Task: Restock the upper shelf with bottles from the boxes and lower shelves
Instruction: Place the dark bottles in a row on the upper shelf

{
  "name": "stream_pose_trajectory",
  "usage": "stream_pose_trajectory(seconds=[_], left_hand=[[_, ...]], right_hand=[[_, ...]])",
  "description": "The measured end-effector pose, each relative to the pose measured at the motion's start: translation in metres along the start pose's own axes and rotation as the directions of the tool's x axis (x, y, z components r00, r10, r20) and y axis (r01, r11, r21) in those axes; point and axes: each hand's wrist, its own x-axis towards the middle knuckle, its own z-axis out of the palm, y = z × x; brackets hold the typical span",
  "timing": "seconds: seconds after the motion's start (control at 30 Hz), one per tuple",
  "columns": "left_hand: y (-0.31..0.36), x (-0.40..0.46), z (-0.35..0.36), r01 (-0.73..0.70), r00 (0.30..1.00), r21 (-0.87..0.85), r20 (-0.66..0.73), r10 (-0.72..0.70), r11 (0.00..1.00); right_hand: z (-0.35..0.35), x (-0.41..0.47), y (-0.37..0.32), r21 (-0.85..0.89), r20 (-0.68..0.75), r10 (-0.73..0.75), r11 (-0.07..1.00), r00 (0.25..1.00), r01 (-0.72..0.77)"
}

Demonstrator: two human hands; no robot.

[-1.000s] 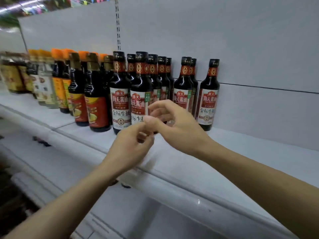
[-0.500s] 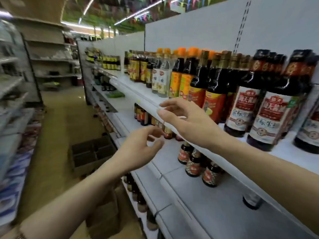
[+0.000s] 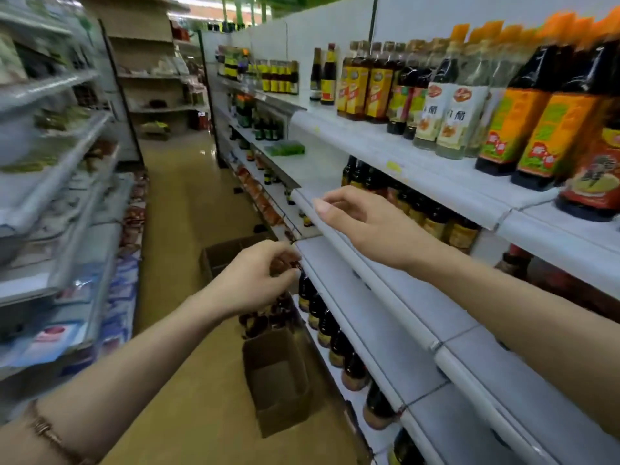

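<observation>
The upper shelf on the right carries several sauce bottles with orange caps and clear vinegar bottles. Lower shelves hold dark bottles in a row near the floor and more dark bottles under the upper shelf. A cardboard box stands on the floor with dark bottles at its far end. My left hand hovers above the box, fingers loosely curled, holding nothing. My right hand hangs relaxed over the edge of a bare middle shelf, holding nothing.
A second open cardboard box sits on the floor farther down the aisle. Opposite shelving with packaged goods lines the left side. The yellow aisle floor runs ahead between the two racks.
My view has swung left and down from the upper shelf bottles toward the aisle, lower shelves and boxes. Both hands have come down with it and stay empty.
</observation>
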Motion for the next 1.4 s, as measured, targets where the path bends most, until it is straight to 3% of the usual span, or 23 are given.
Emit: stream_pose_trajectory(seconds=[0.27, 0.43, 0.87, 1.17, 1.4], left_hand=[[-0.099, 0.059, -0.022, 0.068, 0.997, 0.003, 0.030, -0.069, 0.998], [-0.144, 0.125, -0.048, 0.051, 0.998, -0.031, -0.022, -0.052, 0.998], [-0.289, 0.261, -0.134, 0.133, 0.983, -0.109, -0.109, -0.145, 0.985], [-0.388, 0.353, -0.161, -0.041, 0.995, -0.123, 0.090, 0.052, 0.992], [-0.436, 0.410, -0.162, -0.203, 0.937, -0.138, 0.259, 0.233, 0.969]], right_hand=[[0.050, 0.104, 0.029, -0.033, 0.102, 0.043, 0.999, 0.994, -0.040], [0.076, 0.202, 0.046, -0.031, 0.133, 0.012, 0.999, 0.991, -0.008], [0.144, 0.431, 0.054, 0.122, 0.067, -0.084, 0.990, 0.994, 0.076], [0.201, 0.509, 0.071, 0.139, -0.031, 0.128, 0.983, 0.991, -0.122], [0.231, 0.530, 0.082, 0.166, -0.182, 0.317, 0.943, 0.931, -0.288]])
